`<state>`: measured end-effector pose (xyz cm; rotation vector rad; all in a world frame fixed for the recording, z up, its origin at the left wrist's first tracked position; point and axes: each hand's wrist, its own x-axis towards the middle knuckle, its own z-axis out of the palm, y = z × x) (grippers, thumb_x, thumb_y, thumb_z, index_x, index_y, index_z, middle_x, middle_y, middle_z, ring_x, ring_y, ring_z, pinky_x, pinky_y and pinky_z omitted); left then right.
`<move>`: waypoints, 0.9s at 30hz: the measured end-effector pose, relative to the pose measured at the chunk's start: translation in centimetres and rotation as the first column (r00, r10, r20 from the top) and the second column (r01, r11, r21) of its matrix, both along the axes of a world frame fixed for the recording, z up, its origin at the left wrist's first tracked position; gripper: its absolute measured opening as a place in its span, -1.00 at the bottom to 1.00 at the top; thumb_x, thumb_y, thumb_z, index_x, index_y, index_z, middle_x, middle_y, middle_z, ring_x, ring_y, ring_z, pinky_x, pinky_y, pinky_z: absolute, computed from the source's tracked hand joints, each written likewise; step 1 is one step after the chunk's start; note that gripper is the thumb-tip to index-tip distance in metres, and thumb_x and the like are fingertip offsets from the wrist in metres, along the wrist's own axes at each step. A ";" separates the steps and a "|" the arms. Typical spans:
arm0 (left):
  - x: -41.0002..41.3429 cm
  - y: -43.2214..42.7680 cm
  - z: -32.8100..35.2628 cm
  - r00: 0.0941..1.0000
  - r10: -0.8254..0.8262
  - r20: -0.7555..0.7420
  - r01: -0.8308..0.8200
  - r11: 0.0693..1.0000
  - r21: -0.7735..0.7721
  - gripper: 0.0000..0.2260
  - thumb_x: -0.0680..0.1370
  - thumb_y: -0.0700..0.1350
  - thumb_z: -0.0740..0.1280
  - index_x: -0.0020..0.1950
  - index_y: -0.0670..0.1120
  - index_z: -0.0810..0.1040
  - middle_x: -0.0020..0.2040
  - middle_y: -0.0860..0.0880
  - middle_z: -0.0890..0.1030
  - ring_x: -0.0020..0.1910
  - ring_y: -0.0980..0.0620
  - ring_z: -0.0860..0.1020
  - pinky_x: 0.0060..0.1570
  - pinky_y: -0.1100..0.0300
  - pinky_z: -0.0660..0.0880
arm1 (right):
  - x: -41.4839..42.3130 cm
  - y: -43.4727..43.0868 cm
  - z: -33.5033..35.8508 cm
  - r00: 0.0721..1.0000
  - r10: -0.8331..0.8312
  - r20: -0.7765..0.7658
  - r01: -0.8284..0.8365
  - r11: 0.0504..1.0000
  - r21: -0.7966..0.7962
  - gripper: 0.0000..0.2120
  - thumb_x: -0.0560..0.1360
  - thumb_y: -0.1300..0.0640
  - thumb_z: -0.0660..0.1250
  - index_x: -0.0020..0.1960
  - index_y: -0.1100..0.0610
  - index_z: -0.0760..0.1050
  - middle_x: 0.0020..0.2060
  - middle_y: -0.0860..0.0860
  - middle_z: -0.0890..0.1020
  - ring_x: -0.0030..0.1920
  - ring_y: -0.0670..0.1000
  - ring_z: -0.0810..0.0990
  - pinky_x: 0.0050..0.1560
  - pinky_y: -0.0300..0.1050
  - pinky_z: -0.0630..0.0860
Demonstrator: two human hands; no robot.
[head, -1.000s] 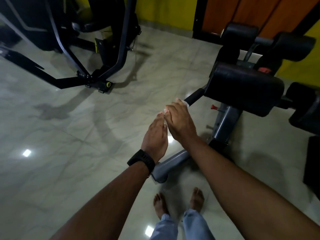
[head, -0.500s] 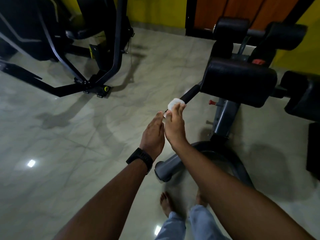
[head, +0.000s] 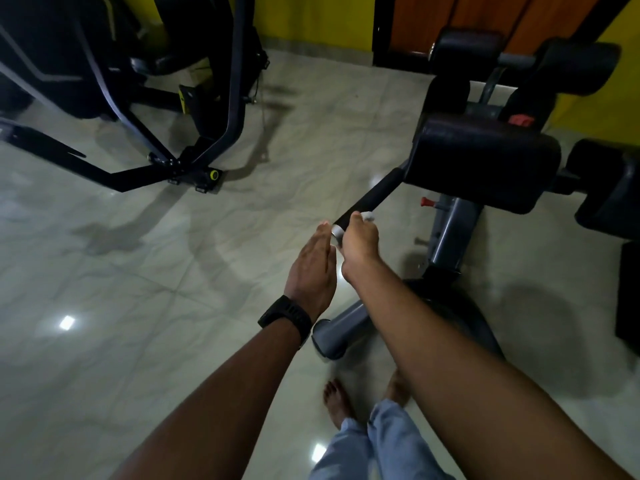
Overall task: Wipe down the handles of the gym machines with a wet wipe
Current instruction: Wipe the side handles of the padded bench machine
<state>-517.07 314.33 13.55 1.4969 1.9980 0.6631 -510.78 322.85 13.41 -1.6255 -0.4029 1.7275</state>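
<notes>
- Because the right hand (head: 358, 242) covers it, most of the wipe (head: 337, 232) is hidden: only a white edge shows below the knuckles and a small white bit past the fingers.
- The near end of the black handle (head: 373, 195) is hidden inside that same hand. Its far end runs under the black pad (head: 485, 161) of the machine.
- The palm and fingertips of the right hand face away, so how the wipe is folded cannot be made out.
- The machine is cut off at the right edge, and its dark lower parts are hard to read. A grey tube (head: 341, 329) sticks out between the two forearms, and a red knob (head: 426, 201) shows on the post.
- A second machine (head: 207, 98) at upper left is cut off by the top and left edges.
- The bare feet (head: 337, 403) are blurred, one partly behind the right forearm.
- The right hand is curled round the handle's near end, gripping the wipe against it.
- The left hand (head: 313, 268) is flat, fingers straight and together, holding nothing. It lies just beside the right hand, fingertips near the handle's end, but whether they touch the wipe cannot be told.
- A black watch (head: 285, 315) sits on the left wrist.
</notes>
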 end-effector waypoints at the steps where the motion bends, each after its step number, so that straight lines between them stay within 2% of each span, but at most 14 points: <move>1: 0.1 0.1 0.1 1.000 -0.003 -0.008 0.003 1.000 -0.004 -0.57 0.72 -0.15 0.05 0.61 -0.10 0.18 0.59 -0.04 0.25 0.55 0.11 0.20 0.45 0.40 0.03 | 0.2 0.5 0.0 0.998 -0.046 -0.045 0.045 0.998 -0.041 -0.64 0.67 0.03 0.09 0.37 0.18 0.42 0.15 0.16 0.59 0.03 0.13 0.62 0.05 0.02 0.63; 3: 0.2 0.5 0.2 1.000 0.002 -0.019 -0.002 1.000 -0.006 -0.58 0.72 -0.12 0.05 0.61 -0.11 0.19 0.59 -0.05 0.25 0.55 0.09 0.21 0.45 0.38 0.03 | 0.6 1.4 0.3 0.974 -0.147 -0.172 0.127 0.985 -0.119 -0.67 0.68 0.04 0.11 0.25 0.24 0.48 0.04 0.19 0.60 -0.17 0.12 0.61 -0.30 -0.11 0.60; 4: 0.3 0.5 0.3 1.000 0.010 -0.014 -0.010 1.000 -0.009 -0.58 0.73 -0.12 0.05 0.60 -0.11 0.20 0.58 -0.05 0.26 0.55 0.08 0.22 0.45 0.38 0.04 | 1.0 1.5 0.3 0.958 -0.180 -0.224 0.151 0.978 -0.141 -0.69 0.69 0.05 0.11 0.15 0.26 0.49 -0.01 0.20 0.60 -0.20 0.12 0.60 -0.31 -0.11 0.59; 6: 0.5 0.6 0.4 1.000 0.019 -0.006 -0.019 1.000 -0.013 -0.59 0.72 -0.12 0.06 0.59 -0.09 0.23 0.57 -0.05 0.29 0.54 0.06 0.25 0.47 0.34 0.09 | 1.4 0.7 0.2 0.943 -0.195 -0.269 0.157 0.975 -0.159 -0.70 0.71 0.06 0.10 0.01 0.24 0.48 -0.09 0.19 0.60 -0.17 0.13 0.60 -0.08 0.01 0.60; 7: 0.6 0.6 0.5 1.000 0.017 -0.004 -0.017 1.000 -0.009 -0.59 0.72 -0.13 0.07 0.59 -0.08 0.24 0.57 -0.05 0.30 0.54 0.06 0.26 0.49 0.30 0.12 | 1.3 0.3 0.3 0.938 -0.205 -0.280 0.164 0.973 -0.162 -0.69 0.72 0.04 0.08 0.02 0.23 0.49 -0.10 0.18 0.60 -0.14 0.13 0.61 0.00 0.04 0.59; 10: 0.6 0.7 0.9 1.000 -0.015 -0.001 0.015 0.999 0.041 -0.56 0.72 -0.14 0.06 0.61 0.04 0.20 0.56 0.04 0.32 0.52 0.15 0.26 0.49 0.28 0.16 | 1.2 0.6 0.2 0.894 -0.258 -0.366 0.196 0.960 -0.198 -0.63 0.72 0.02 0.01 0.21 0.25 0.46 -0.12 0.16 0.61 -0.15 0.12 0.62 -0.12 0.00 0.60; 11: 0.6 0.6 1.1 1.000 -0.021 0.005 0.021 0.998 0.052 -0.56 0.71 -0.15 0.06 0.61 0.08 0.20 0.55 0.06 0.33 0.51 0.17 0.27 0.49 0.29 0.17 | 1.1 0.9 0.2 0.890 -0.264 -0.373 0.201 0.959 -0.199 -0.63 0.72 0.01 0.00 0.20 0.24 0.46 -0.14 0.15 0.61 -0.19 0.11 0.61 -0.11 -0.01 0.61; 13: 0.7 0.5 1.3 1.000 -0.001 0.009 0.000 0.999 0.032 -0.57 0.71 -0.15 0.06 0.60 0.05 0.22 0.54 0.02 0.35 0.51 0.12 0.30 0.48 0.25 0.20 | 1.0 0.3 0.0 0.901 -0.232 -0.365 0.186 0.970 -0.158 -0.64 0.73 0.01 0.02 0.11 0.21 0.49 -0.11 0.13 0.63 -0.17 0.07 0.62 0.09 0.03 0.60; 15: 0.8 0.6 1.2 1.000 0.030 0.000 -0.030 0.999 -0.020 -0.59 0.72 -0.15 0.07 0.59 -0.07 0.24 0.55 -0.06 0.33 0.53 0.04 0.29 0.47 0.25 0.17 | 0.7 -1.2 0.0 0.957 -0.112 -0.269 0.100 0.993 -0.058 -0.66 0.72 0.01 0.04 0.17 0.18 0.51 0.00 0.15 0.65 -0.03 0.09 0.65 0.24 0.05 0.55; 18: 0.9 0.5 1.2 1.000 0.018 -0.010 -0.018 0.999 -0.035 -0.60 0.72 -0.11 0.11 0.56 -0.11 0.28 0.53 -0.06 0.37 0.50 0.02 0.33 0.39 0.27 0.25 | 0.1 -2.5 0.2 0.993 0.068 0.097 -0.079 0.989 0.123 -0.64 0.71 0.03 0.03 0.36 0.17 0.42 0.19 0.19 0.60 0.19 0.14 0.60 0.30 0.06 0.50; 19: 0.8 0.4 1.2 1.000 0.009 -0.011 -0.009 0.999 -0.034 -0.61 0.72 -0.08 0.12 0.55 -0.11 0.30 0.51 -0.05 0.39 0.48 0.02 0.35 0.37 0.26 0.28 | 0.1 -2.3 0.3 0.973 0.107 0.203 -0.144 0.974 0.177 -0.63 0.71 0.05 0.03 0.41 0.20 0.37 0.25 0.20 0.57 0.23 0.14 0.57 0.31 0.01 0.48; 21: 0.6 0.4 1.1 1.000 -0.004 -0.016 0.003 1.000 -0.030 -0.60 0.72 -0.06 0.09 0.57 -0.09 0.27 0.53 -0.07 0.37 0.50 0.01 0.33 0.45 0.12 0.29 | 0.2 -1.5 -0.3 0.922 0.144 0.358 -0.250 0.930 0.269 -0.57 0.71 0.10 0.03 0.52 0.26 0.19 0.41 0.24 0.43 0.36 0.14 0.47 0.34 -0.10 0.41; 24: 0.5 0.4 0.9 0.999 -0.024 -0.027 0.023 0.999 -0.031 -0.59 0.72 -0.10 0.07 0.59 -0.09 0.23 0.55 -0.08 0.34 0.52 0.00 0.30 0.49 0.03 0.25 | 1.1 -1.3 -1.4 0.803 0.199 0.561 -0.437 0.837 0.329 -0.44 0.71 0.14 0.06 0.62 0.25 -0.08 0.59 0.24 0.07 0.58 0.15 0.13 0.48 -0.17 0.17; 27: 0.5 0.4 0.8 0.999 -0.033 -0.030 0.032 0.999 -0.022 -0.58 0.72 -0.14 0.08 0.59 -0.11 0.22 0.56 -0.08 0.32 0.53 0.01 0.28 0.51 0.11 0.20 | 1.7 -2.4 -2.0 0.722 0.172 0.670 -0.574 0.690 0.441 -0.47 0.70 0.19 0.06 0.61 0.24 -0.01 0.61 0.19 -0.05 0.61 0.12 -0.12 0.43 -0.46 -0.15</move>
